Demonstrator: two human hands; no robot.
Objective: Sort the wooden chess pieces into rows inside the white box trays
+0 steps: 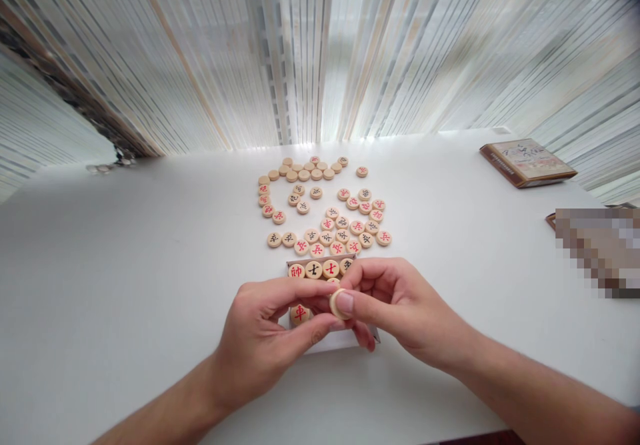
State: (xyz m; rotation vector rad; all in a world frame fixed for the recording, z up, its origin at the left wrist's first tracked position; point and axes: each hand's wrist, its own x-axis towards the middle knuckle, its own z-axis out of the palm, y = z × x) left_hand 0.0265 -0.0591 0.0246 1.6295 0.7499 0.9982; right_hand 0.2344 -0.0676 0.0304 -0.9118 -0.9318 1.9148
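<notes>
A round wooden xiangqi piece (337, 310) is pinched in my right hand (395, 305), with the thumb lying across its pale, blank-looking face. From the other side, the index finger and thumb of my left hand (270, 322) close about the edge of the same piece. Below both hands lies an open shallow box (375, 333). Along its far side sit a red-marked piece (297, 270), a black-marked piece (313, 270) and others in a row. Another red-marked piece (300, 314) rests nearer, beside my left fingers. My hands cover much of the box's inside.
Many loose xiangqi pieces (327, 237) spread over the white table (165, 285) beyond the box, some face up with red or black characters, some blank side up. A flat decorated box (530, 160) lies at the far right, near a blurred-out object (600, 248). String curtains (310, 52) hang behind.
</notes>
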